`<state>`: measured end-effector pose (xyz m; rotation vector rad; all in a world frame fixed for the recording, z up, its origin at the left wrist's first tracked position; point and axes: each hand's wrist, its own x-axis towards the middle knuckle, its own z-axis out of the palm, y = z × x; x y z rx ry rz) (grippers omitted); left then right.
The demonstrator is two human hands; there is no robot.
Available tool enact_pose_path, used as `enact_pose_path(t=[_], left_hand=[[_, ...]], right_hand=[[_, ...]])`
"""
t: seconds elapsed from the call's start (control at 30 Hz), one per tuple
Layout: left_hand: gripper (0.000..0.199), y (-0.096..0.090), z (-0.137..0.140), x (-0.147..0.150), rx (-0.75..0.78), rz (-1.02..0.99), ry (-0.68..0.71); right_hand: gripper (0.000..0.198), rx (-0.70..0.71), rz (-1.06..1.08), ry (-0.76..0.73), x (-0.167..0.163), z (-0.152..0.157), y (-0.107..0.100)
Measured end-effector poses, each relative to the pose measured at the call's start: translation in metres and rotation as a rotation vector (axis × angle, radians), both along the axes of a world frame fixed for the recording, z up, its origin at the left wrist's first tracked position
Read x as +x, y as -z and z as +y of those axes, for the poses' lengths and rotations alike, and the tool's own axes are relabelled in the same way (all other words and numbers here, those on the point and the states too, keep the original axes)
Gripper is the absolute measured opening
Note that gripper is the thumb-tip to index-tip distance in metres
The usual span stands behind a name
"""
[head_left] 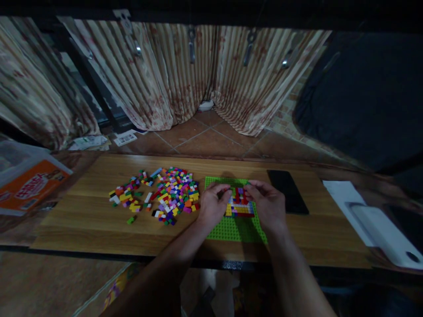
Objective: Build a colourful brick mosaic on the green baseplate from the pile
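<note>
A green studded baseplate (222,231) lies on the wooden table, and on it stands a low build of toy bricks (241,208) in yellow, white, red and purple. At the build's left side is my left hand (213,204), its thumb and forefinger pinched together near the upper edge. My right hand (269,204) reaches over the build's right side, with thumb and fingertips closed by the red and purple bricks. Whatever sits between the fingertips of either hand is too small to make out. Both hands cover part of the baseplate.
Left of the baseplate, a loose heap of small coloured bricks (176,191) spreads over the table (99,229). A dark flat tablet-like slab (288,191) lies to the right. Beyond the table's ends are a plastic tub with an orange label (33,187) and a white device (388,235).
</note>
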<state>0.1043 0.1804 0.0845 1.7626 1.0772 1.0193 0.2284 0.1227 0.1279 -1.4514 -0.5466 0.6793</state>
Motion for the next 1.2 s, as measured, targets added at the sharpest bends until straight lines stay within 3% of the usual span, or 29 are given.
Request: enact_pose_path(t=[0.17, 0.43, 0.57, 0.7, 0.8, 0.9, 1.1, 1.2], left_hand=[[0.020, -0.006, 0.000, -0.002, -0.046, -0.082, -0.025], [0.020, -0.024, -0.008, -0.014, 0.059, -0.120, -0.031], [0.023, -0.035, -0.013, -0.024, 0.252, -0.087, -0.086], [0.025, -0.046, -0.025, -0.035, 0.515, 0.019, -0.027], [0.024, -0.051, -0.029, -0.044, 0.573, 0.034, -0.021], [0.022, -0.054, -0.019, -0.057, 0.492, 0.039, -0.105], [0.024, -0.048, 0.034, -0.112, 0.104, 0.004, -0.350], [0.023, -0.043, 0.055, -0.150, -0.006, 0.189, -0.359]], right_hand=[[0.023, -0.017, -0.096, -0.083, 0.003, -0.007, 0.001], [0.023, -0.030, -0.216, -0.214, -0.009, -0.007, 0.001], [0.023, -0.079, -0.410, -0.287, -0.027, -0.005, 0.003], [0.023, -0.042, -0.698, -0.445, -0.048, -0.004, 0.008], [0.026, -0.002, -0.871, -0.522, -0.065, -0.001, 0.014], [0.023, -0.001, -0.930, -0.556, -0.084, 0.005, 0.018], [0.026, -0.065, -0.932, -0.548, -0.109, 0.019, 0.026], [0.026, -0.095, -0.936, -0.533, -0.111, 0.022, 0.032]])
